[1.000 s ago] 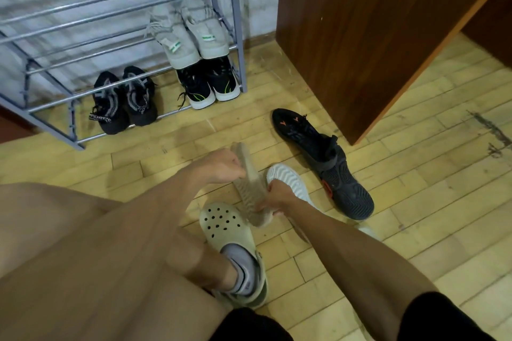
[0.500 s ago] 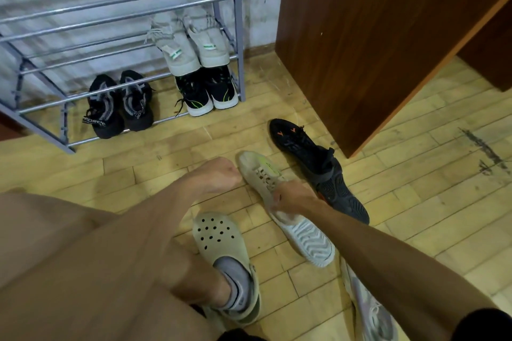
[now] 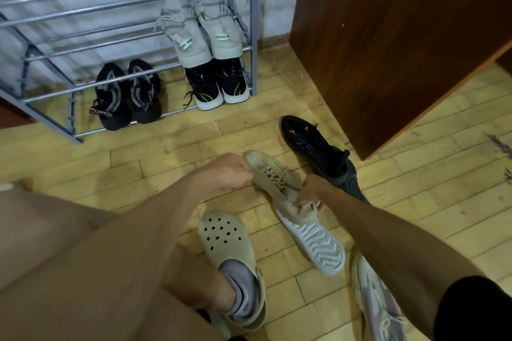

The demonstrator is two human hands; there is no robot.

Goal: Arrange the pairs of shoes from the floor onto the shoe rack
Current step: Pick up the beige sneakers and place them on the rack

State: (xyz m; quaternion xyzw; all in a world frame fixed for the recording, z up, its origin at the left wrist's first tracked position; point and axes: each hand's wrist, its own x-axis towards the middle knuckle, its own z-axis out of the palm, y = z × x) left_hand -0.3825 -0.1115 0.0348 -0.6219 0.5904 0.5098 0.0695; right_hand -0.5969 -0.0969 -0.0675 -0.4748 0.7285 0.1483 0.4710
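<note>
Right hand (image 3: 309, 194) fingers grasp the beige sneaker (image 3: 277, 183); left hand (image 3: 221, 174) clenched, seemingly touching its toe.

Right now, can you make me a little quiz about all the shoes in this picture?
1. How many pairs sit on the shoe rack?
2. True or false: the right hand grips the beige sneaker.
3. Which shoe lies sole-up: A, the white-soled sneaker, or B, the black sneaker?

Key: 1. three; 2. true; 3. A.
</note>
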